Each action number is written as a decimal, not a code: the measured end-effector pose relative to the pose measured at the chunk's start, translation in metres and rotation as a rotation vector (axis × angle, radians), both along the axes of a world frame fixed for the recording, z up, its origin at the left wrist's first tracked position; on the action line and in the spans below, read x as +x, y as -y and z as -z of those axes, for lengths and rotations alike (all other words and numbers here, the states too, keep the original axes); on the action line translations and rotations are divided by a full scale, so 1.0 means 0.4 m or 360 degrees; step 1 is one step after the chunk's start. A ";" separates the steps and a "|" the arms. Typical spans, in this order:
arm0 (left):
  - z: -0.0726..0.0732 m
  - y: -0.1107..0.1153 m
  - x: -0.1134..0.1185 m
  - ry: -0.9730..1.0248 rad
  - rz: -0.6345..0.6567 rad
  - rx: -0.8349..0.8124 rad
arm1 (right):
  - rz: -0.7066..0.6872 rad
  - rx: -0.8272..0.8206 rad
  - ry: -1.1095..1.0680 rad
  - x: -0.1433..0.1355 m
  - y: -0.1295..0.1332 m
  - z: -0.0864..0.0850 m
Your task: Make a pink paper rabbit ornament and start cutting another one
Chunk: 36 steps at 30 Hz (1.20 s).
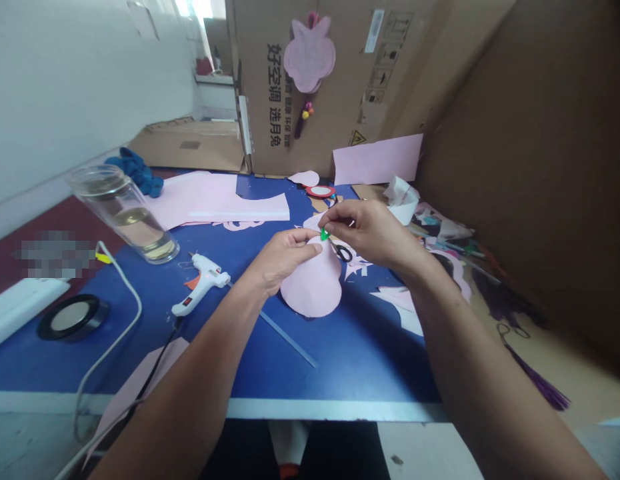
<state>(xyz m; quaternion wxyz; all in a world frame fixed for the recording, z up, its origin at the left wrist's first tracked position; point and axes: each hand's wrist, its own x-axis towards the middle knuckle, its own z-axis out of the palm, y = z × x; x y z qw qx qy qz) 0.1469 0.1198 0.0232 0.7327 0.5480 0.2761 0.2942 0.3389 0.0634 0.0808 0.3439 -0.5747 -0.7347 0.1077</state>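
Note:
My left hand (293, 257) pinches the upper edge of a pink paper cutout (313, 287) with rounded lobes, held just above the blue table. At the cutout's top, my right hand (365, 230) has its thumb and fingertips closed on a small bright green piece (325, 235); its exact kind is too small to make out. Black-handled scissors (344, 253) lie beneath the right hand, partly covered by it. To the left of my left forearm rests a white glue gun (203, 283) with an orange trigger, and a clear glue stick (287, 338) sticks out beyond that forearm.
A tilted-looking glass of pale liquid (140, 227), black tape roll (73, 317) and white cable (133, 287) occupy the left. Pink sheets (210, 200) lie behind. Paper scraps (400, 303) and a purple tassel (537, 380) are at right. Cardboard (340, 120) walls the back, a pink ornament (310, 57) hanging there.

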 end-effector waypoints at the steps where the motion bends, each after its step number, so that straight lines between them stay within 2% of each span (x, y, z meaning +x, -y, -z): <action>1: -0.001 0.000 0.000 -0.0010 -0.0004 0.0006 | -0.0003 0.0003 0.0003 0.000 0.000 0.001; 22: 0.007 -0.003 0.011 -0.0010 -0.0159 0.0012 | -0.0022 0.0070 0.0020 -0.016 0.002 0.008; 36: 0.015 -0.006 0.013 -0.0031 -0.0221 0.0018 | -0.0031 0.0056 -0.0097 -0.014 0.003 0.012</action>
